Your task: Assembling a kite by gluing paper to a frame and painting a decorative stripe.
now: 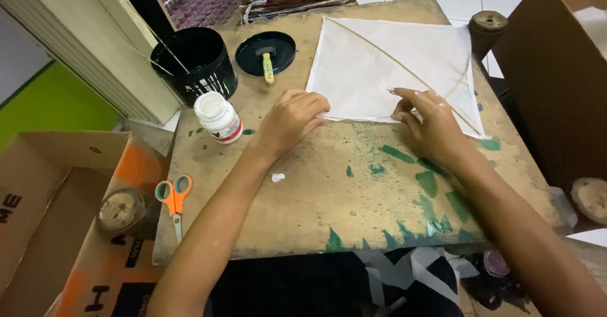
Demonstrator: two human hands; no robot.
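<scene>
A white square paper kite (379, 64) lies on the worn wooden board (329, 184), with thin bamboo sticks (404, 70) crossing it. My left hand (292, 119) presses its fingertips on the kite's near left edge. My right hand (430, 122) rests on the near edge where the curved stick meets the paper, fingers bent and pinching down on it. Neither hand lifts anything off the board.
A white glue bottle (219, 117) stands left of my left hand. Behind it are a black bucket (196, 61) and a black lid (265, 52) with a small brush. Orange scissors (174, 197) lie at the board's left edge. Cardboard boxes (556, 70) flank both sides.
</scene>
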